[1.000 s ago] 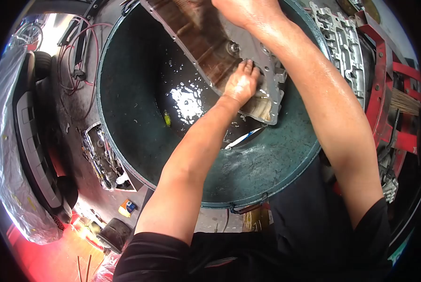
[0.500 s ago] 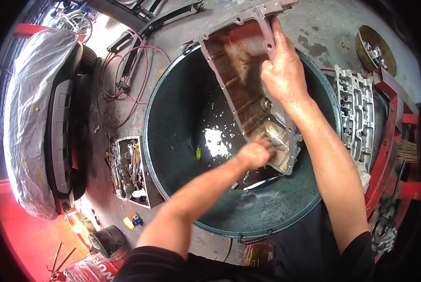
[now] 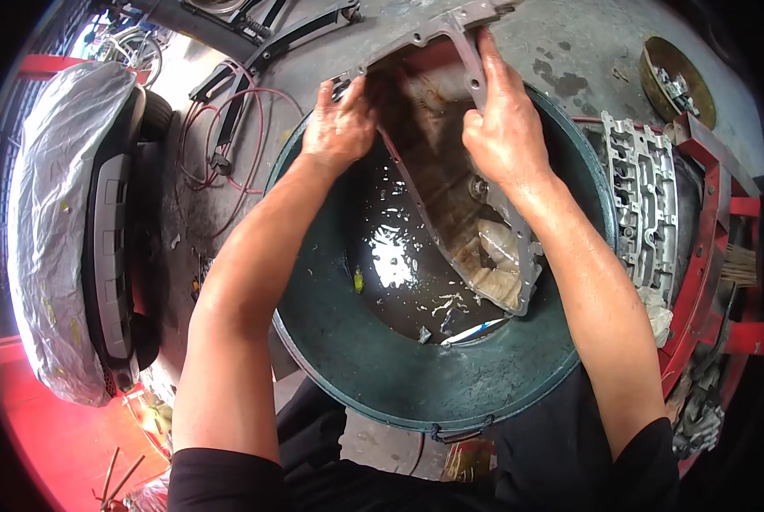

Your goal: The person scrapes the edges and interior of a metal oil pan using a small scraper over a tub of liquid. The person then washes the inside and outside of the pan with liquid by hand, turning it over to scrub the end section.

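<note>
A metal pan-like part (image 3: 437, 162) with a bolt-holed flange and brown-stained inside is tilted over the round green tub (image 3: 399, 388). My right hand (image 3: 506, 128) grips its upper right flange, fingers wrapped over the edge. At its upper left corner, my left hand (image 3: 339, 124) rests with fingers apart, against or just beside the rim; whether it bears any weight cannot be seen. A pale cloth-like piece (image 3: 497, 286) lies in the part's lower end. Dark liquid with bright reflections (image 3: 393, 260) fills the tub's bottom. A blue and white brush-like item (image 3: 473, 332) lies at the liquid's edge.
Metal engine pieces (image 3: 642, 205) and a red frame (image 3: 698, 256) stand right of the tub. A bowl of small parts (image 3: 676, 85) sits at upper right. Hoses (image 3: 256, 128) and black stand legs (image 3: 297, 38) lie upper left. A plastic-wrapped bumper (image 3: 66, 222) stands at left.
My left hand has moved from inside the part's lower end up to its upper left corner, and its fingers have spread. My right hand keeps its grip on the flange.
</note>
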A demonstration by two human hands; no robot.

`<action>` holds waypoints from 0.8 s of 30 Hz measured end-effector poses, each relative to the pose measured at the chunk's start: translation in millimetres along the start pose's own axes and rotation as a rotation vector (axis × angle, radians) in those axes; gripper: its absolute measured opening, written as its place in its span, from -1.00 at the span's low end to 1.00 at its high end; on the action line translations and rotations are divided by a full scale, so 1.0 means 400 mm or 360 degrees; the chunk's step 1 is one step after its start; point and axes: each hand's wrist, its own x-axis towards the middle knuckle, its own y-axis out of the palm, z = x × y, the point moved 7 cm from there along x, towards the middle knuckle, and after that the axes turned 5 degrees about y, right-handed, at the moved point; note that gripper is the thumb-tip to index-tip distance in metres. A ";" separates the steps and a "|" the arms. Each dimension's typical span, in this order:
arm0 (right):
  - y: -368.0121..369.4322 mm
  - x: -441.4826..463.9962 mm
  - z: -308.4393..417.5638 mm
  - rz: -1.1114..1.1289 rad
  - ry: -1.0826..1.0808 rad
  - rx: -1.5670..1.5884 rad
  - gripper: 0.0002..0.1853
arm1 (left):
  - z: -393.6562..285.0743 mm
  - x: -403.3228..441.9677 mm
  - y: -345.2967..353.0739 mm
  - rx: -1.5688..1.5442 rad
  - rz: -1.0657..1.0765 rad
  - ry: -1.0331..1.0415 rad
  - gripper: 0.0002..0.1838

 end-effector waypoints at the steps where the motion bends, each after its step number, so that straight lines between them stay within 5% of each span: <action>1: -0.004 -0.001 -0.001 -0.0044 -0.0057 0.0003 -0.09 | 0.027 -0.017 -0.023 -0.0050 -0.0161 -0.0109 -0.44; 3: -0.012 0.000 0.001 -0.0061 -0.0046 -0.0011 -0.11 | 0.025 -0.076 -0.012 -0.0225 -0.0149 -0.0176 -0.47; 5: -0.007 -0.003 0.004 0.0042 0.0061 -0.0087 -0.12 | 0.070 -0.174 0.098 -0.0520 0.0098 -0.0897 -0.56; 6: -0.004 -0.002 0.001 -0.0034 -0.0001 -0.0075 -0.11 | 0.076 -0.171 0.091 -0.0517 0.0093 -0.0915 -0.56; 9: -0.005 -0.002 0.001 -0.0036 0.0006 -0.0042 -0.09 | 0.088 -0.112 -0.047 -0.0800 -0.0839 -0.0828 -0.50; 12: -0.010 0.001 0.005 -0.0119 -0.0062 -0.0041 -0.10 | 0.055 -0.017 -0.012 -0.1044 -0.1126 -0.1308 -0.54; 15: -0.003 -0.004 0.001 -0.0030 0.0023 -0.0010 -0.09 | -0.158 -0.044 0.064 -0.0992 -0.1083 -0.1559 -0.62; 17: 0.004 0.004 -0.009 -0.0015 0.0034 -0.0026 -0.09 | -0.263 -0.110 0.134 -0.1316 -0.0261 -0.1538 -0.60; 19: -0.005 -0.003 0.002 -0.0231 -0.0187 -0.0094 -0.11 | -0.188 -0.159 0.106 -0.1570 -0.0149 -0.1879 -0.55; 20: -0.005 -0.008 -0.003 -0.0217 -0.0170 -0.0100 -0.11 | -0.130 -0.164 0.056 -0.1372 -0.0847 -0.1870 -0.52; 21: -0.007 -0.010 0.001 -0.0182 -0.0146 -0.0084 -0.11 | -0.071 -0.145 0.018 -0.1269 -0.1058 -0.1820 -0.52; 24: -0.009 0.002 0.008 -0.0172 -0.0129 -0.0047 -0.11 | 0.022 -0.034 -0.013 -0.1062 -0.1181 -0.1582 -0.49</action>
